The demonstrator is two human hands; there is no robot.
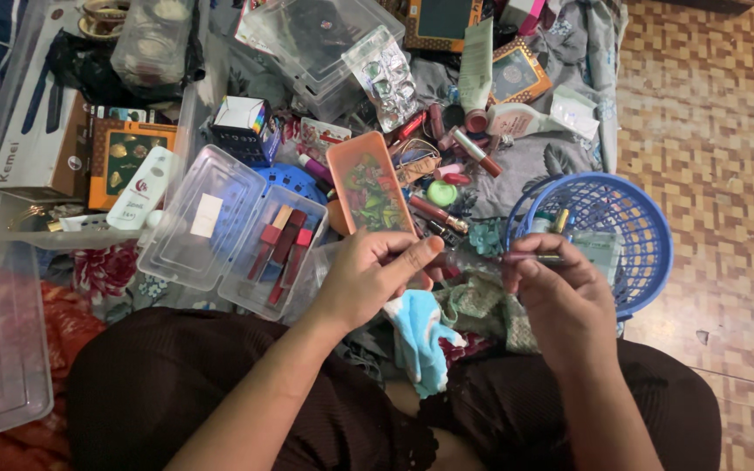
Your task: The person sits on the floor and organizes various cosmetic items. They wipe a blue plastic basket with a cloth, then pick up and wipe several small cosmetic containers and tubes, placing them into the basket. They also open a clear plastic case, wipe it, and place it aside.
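Gripping a slim pencil [530,258], right hand [565,301], left hand [373,270] pinched shut

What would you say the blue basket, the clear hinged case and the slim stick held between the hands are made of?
The blue basket looks like moulded plastic: uniform colour, latticed wall. The clear hinged case seems to be rigid transparent plastic, glossy, its contents showing through. The slim stick, held by the left hand and right hand, is too blurred to tell; probably plastic.
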